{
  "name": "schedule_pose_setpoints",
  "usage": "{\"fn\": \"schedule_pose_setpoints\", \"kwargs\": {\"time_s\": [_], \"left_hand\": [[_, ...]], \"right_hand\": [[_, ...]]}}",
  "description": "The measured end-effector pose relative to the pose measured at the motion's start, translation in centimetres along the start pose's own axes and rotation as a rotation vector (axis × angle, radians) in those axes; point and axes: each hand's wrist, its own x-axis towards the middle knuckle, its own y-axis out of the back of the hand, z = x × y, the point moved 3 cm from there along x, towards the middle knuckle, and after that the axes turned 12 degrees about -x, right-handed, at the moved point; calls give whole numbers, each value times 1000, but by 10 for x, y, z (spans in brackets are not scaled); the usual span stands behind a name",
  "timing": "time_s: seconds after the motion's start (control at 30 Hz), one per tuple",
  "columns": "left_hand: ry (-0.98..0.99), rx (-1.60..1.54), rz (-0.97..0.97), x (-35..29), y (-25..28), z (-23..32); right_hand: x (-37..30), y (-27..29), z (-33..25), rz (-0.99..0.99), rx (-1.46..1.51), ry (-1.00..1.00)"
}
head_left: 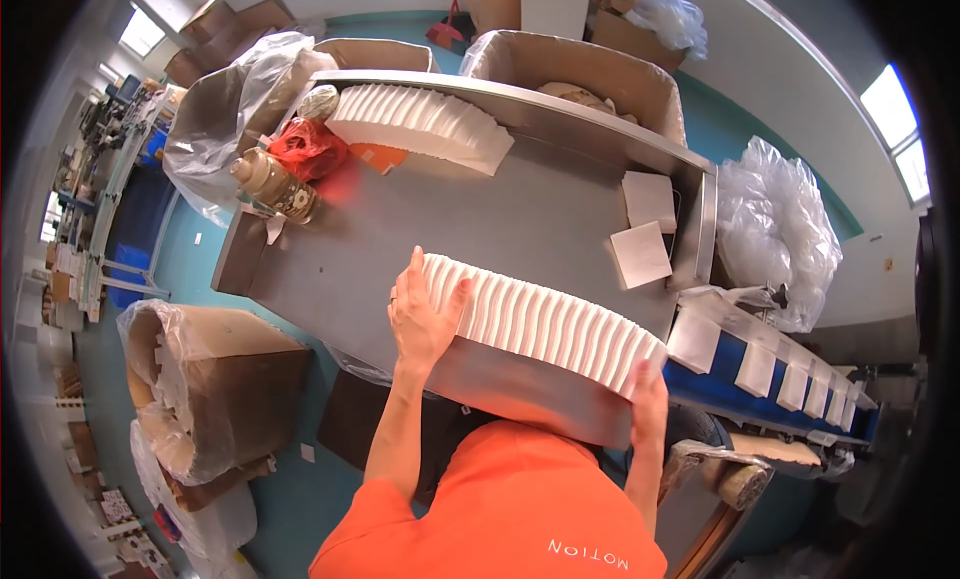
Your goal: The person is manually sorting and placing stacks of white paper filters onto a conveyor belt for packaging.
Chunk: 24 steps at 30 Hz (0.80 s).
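A long, slightly curved row of white folded paper napkins (540, 321) stands on edge along the near side of the grey metal table (470, 214). At its left end my left hand (424, 317) is closed round the row, with the thumb on the near side and the fingers on the end. My right hand (648, 404) presses against the right end; its fingers are partly hidden. Between them, the two hands hold the row together. Another white napkin row (420, 122) lies along the table's far left edge. Two square white napkin pieces (641, 255) lie at the right.
A bottle (275, 186) and a red plastic bag (306, 149) occupy the table's left corner. A raised metal rim (560, 109) bounds the far side. At the right, a blue conveyor (722, 364) carries several white pieces. Cardboard boxes (255, 379) lined with plastic surround the table.
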Motion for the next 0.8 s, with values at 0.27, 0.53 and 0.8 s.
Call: {"fn": "schedule_pose_setpoints", "kwargs": {"time_s": [0.27,0.53,0.8], "left_hand": [[56,16,22,0,0,-1],[12,0,-33,-3,-8,8],[43,-10,-18,-3,-7,9]], "right_hand": [[-10,2,9,-250,588,-318],[7,2,-5,-68,451,-91],[-1,0,15,-192,630,-270]]}}
